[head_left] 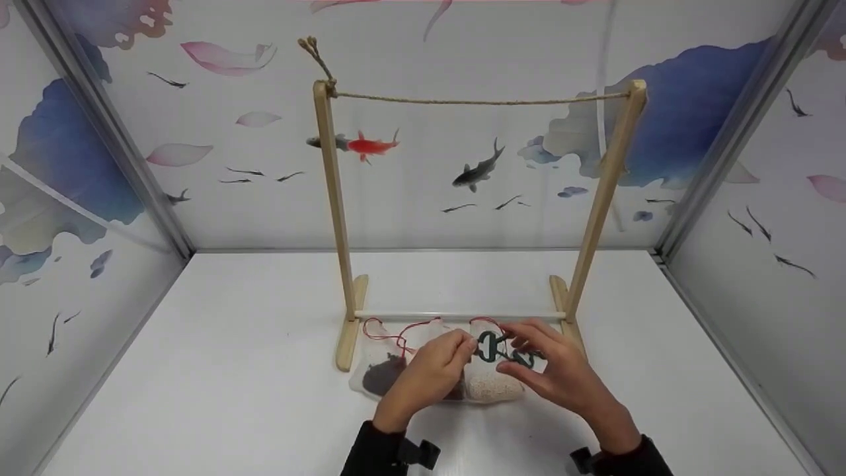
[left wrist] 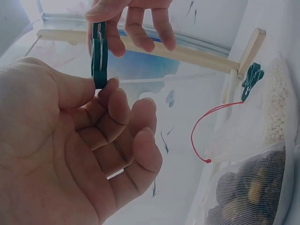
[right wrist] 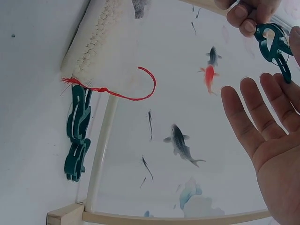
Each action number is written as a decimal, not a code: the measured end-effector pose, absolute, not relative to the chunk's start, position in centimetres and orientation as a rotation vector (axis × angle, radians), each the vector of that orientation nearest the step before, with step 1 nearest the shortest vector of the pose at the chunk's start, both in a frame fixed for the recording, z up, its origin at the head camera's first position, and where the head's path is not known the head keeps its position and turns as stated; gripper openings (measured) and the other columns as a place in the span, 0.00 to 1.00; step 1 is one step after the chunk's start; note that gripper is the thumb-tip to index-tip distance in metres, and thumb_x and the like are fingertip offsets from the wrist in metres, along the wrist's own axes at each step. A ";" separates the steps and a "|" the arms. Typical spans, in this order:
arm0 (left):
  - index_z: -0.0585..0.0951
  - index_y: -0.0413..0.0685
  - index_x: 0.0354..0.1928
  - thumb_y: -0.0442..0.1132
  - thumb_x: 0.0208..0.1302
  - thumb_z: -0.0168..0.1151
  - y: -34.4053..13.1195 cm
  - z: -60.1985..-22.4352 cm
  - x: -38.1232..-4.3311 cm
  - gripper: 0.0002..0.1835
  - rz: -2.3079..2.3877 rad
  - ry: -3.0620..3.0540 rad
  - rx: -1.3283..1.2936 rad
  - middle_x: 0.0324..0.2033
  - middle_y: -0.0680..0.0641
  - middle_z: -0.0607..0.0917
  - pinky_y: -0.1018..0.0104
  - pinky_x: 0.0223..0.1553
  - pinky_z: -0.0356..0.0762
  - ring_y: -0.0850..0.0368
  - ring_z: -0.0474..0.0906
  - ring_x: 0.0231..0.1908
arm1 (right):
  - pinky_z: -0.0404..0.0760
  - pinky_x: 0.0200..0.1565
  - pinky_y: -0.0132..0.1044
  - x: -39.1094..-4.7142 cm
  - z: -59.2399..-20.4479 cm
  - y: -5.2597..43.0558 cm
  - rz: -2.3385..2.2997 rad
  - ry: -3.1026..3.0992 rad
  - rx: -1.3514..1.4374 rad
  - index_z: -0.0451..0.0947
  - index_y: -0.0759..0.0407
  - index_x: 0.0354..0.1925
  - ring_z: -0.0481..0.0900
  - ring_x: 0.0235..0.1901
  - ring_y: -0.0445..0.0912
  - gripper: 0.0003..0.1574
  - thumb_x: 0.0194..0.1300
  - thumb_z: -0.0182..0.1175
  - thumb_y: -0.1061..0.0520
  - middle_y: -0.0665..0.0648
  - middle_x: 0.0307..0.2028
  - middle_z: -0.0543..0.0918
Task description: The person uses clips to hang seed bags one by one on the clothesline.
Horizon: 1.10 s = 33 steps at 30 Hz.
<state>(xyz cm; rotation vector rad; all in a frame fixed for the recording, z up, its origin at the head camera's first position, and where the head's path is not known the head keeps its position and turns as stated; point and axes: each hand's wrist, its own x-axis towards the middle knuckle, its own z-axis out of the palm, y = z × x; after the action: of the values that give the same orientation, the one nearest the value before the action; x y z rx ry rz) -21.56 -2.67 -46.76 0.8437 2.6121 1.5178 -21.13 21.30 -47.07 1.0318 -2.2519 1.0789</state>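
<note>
A dark green plastic clip (head_left: 488,346) is held up between both hands above the mesh bags. My left hand (head_left: 437,362) pinches one end of it between thumb and forefinger, the other fingers loosely curled. At the opposite end, the thumb and forefinger of my right hand (head_left: 558,367) pinch the clip, its remaining fingers spread out. Seen from the right wrist, the clip (right wrist: 272,44) shows its looped handles. More green clips (right wrist: 77,117) lie beside the bag of whitish grains (head_left: 492,383). A bag of dark contents (head_left: 382,375) lies at the left, partly behind my left hand.
A wooden stand rises behind the bags, with a left post (head_left: 337,205), a right post (head_left: 605,198) and a taut rope (head_left: 462,102) across the top. A white rod (head_left: 456,315) joins its feet. Red drawstrings (head_left: 373,330) loop from the bags. Printed panels (head_left: 423,198) enclose the white table (head_left: 231,370).
</note>
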 end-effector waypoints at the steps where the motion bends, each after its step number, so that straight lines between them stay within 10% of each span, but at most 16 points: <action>1: 0.79 0.49 0.39 0.47 0.82 0.47 -2.7 -46.8 -21.6 0.15 1.517 2.616 0.845 0.30 0.58 0.75 0.66 0.37 0.71 0.64 0.70 0.31 | 0.84 0.40 0.31 -21.1 -47.1 21.3 1.082 -2.251 1.024 0.77 0.55 0.63 0.84 0.41 0.41 0.36 0.57 0.77 0.58 0.51 0.53 0.81; 33: 0.83 0.46 0.44 0.46 0.72 0.61 -2.2 -49.8 -22.4 0.11 1.435 2.802 0.672 0.29 0.58 0.77 0.67 0.35 0.71 0.65 0.72 0.30 | 0.80 0.35 0.24 -20.3 -44.0 22.1 1.081 -1.986 0.841 0.84 0.67 0.38 0.82 0.29 0.41 0.24 0.41 0.74 0.80 0.55 0.32 0.83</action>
<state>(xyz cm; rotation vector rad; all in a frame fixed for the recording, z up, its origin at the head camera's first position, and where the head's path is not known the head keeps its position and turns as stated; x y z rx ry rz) -22.43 -2.17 -49.82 0.6721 2.8015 1.4347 -20.28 22.10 -43.97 0.8412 -1.9856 1.0810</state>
